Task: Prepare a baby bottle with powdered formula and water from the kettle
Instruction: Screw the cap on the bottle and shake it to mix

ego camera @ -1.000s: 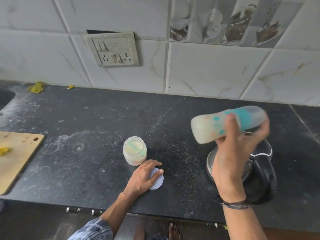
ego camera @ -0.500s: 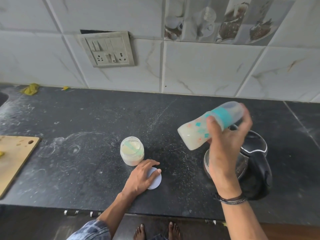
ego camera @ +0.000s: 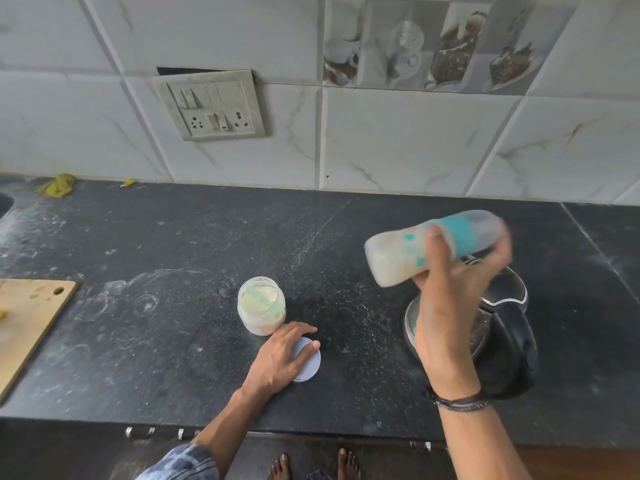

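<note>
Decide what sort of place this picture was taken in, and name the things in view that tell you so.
Most likely a home kitchen. A dark stone counter runs along a tiled wall with a switch and socket plate; on the counter stand a kettle and the corner of a wooden chopping board.

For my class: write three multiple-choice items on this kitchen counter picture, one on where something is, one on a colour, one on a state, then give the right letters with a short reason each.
1. Where does the round lid lie?
A. on the jar
B. flat on the counter, under the left hand
C. on the cutting board

2. What colour is the band on the baby bottle?
A. red
B. teal
C. black

3. How is the powder jar?
A. open
B. closed
C. tipped over

Answers:
1 B: the lid lies on the counter beneath the left hand, beside the jar.
2 B: the baby bottle in the right hand has a teal band.
3 A: the jar stands upright with no lid, powder showing.
</note>
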Available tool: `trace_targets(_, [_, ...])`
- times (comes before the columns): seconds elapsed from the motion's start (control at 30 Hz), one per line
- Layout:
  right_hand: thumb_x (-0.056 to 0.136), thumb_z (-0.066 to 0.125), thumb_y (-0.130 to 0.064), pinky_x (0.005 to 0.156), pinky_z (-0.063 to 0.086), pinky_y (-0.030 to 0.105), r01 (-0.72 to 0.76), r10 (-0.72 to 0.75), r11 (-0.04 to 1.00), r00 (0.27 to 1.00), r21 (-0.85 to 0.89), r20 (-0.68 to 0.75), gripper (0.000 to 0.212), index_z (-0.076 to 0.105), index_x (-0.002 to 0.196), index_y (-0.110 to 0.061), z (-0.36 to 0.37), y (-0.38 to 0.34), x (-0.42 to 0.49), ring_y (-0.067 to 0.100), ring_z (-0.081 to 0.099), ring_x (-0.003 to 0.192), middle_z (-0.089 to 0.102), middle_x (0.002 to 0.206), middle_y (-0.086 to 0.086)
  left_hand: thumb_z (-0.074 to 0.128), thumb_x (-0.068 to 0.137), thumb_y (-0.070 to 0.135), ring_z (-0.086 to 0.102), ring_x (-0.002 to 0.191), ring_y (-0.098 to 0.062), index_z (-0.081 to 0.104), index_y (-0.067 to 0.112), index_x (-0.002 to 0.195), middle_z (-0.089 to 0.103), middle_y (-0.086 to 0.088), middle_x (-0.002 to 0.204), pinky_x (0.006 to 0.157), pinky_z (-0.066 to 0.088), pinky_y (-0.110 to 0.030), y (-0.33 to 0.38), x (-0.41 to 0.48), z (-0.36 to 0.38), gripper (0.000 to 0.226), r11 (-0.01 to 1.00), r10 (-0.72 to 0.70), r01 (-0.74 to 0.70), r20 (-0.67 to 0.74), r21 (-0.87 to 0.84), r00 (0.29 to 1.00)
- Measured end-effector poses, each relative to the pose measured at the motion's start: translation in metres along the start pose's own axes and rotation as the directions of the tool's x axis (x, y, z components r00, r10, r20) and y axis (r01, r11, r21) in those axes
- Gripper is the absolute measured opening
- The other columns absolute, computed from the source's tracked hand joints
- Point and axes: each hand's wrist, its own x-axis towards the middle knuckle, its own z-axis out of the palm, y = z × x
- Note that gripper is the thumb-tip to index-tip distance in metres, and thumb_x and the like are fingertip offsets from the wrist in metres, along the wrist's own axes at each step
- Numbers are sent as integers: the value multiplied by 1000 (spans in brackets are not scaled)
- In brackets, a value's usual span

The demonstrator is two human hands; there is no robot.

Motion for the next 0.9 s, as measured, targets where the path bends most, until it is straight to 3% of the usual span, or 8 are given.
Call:
trace_targets(0.1, [85, 86, -18, 80, 61, 40, -55, 63, 996, 991, -75, 115, 74, 41, 141, -32, -3, -2, 1, 13, 70, 99, 69, 116, -1, 53, 99, 58, 47, 120, 11, 65, 33, 121, 59, 26, 122, 99, 33, -8, 0, 0, 1, 35, 1000, 6, -6, -3, -11, 1000])
trace_targets(0.23, [81, 89, -40, 81, 62, 40, 30, -20, 994, 995, 107, -99, 92, 30, 151, -31, -4, -7, 6, 18, 70, 116, 62, 138, 6, 49, 98, 63, 48, 119, 11, 64, 35, 122, 59, 26, 121, 97, 32, -7, 0, 1, 2, 39, 1000, 1, -1, -7, -6, 1000])
trace_targets(0.4, [84, 85, -19, 80, 60, 39, -4, 14, 998, 987, -62, 158, 73, 41, 140, -31, 3, -1, -2, 16, 71, 95, 71, 117, 5, 49, 99, 63, 49, 119, 9, 63, 35, 121, 59, 26, 122, 98, 33, -9, -1, 0, 2, 39, 1000, 11, -11, -5, -1, 1000])
trace_targets(0.47, [84, 88, -29, 83, 60, 42, 28, -30, 999, 998, 42, 52, 82, 36, 147, -27, 2, -5, 0, 19, 70, 104, 66, 130, 13, 48, 99, 64, 50, 118, 8, 63, 35, 122, 59, 25, 122, 97, 34, -9, 0, 1, 1, 41, 1000, 6, -6, 4, 3, 1000])
trace_targets(0.53, [85, 87, -37, 83, 62, 43, 59, -51, 991, 996, 118, -72, 89, 29, 152, -28, 2, -5, 2, 20, 70, 116, 62, 136, 8, 47, 99, 64, 50, 118, 7, 63, 34, 123, 59, 23, 123, 97, 34, -9, 1, 1, 1, 42, 1000, 2, -2, 8, 9, 1000])
trace_targets(0.7, [90, 82, -11, 83, 60, 45, -73, 83, 994, 989, -82, 123, 72, 38, 145, -28, 0, 2, -1, 17, 71, 98, 71, 116, 5, 48, 99, 63, 49, 118, 8, 64, 32, 123, 60, 22, 124, 97, 28, -3, 1, 0, -1, 43, 1000, 7, -7, 3, 1, 1000])
trace_targets(0.83, [88, 83, -33, 81, 63, 43, 52, -44, 995, 994, 83, -97, 80, 32, 150, -31, -2, -10, 4, 19, 70, 117, 61, 139, 6, 46, 98, 65, 49, 119, 6, 64, 32, 125, 60, 21, 124, 97, 31, -7, 3, 1, 0, 46, 1000, -1, 1, 13, -2, 1000])
trace_targets(0.9, [90, 83, -27, 85, 63, 49, 41, -38, 998, 997, 40, -68, 79, 31, 150, -29, -1, -5, 3, 18, 70, 116, 61, 139, 5, 47, 99, 63, 49, 119, 6, 64, 32, 125, 60, 22, 123, 98, 34, -10, 1, 0, 0, 44, 1000, -9, 9, 8, 3, 1000])
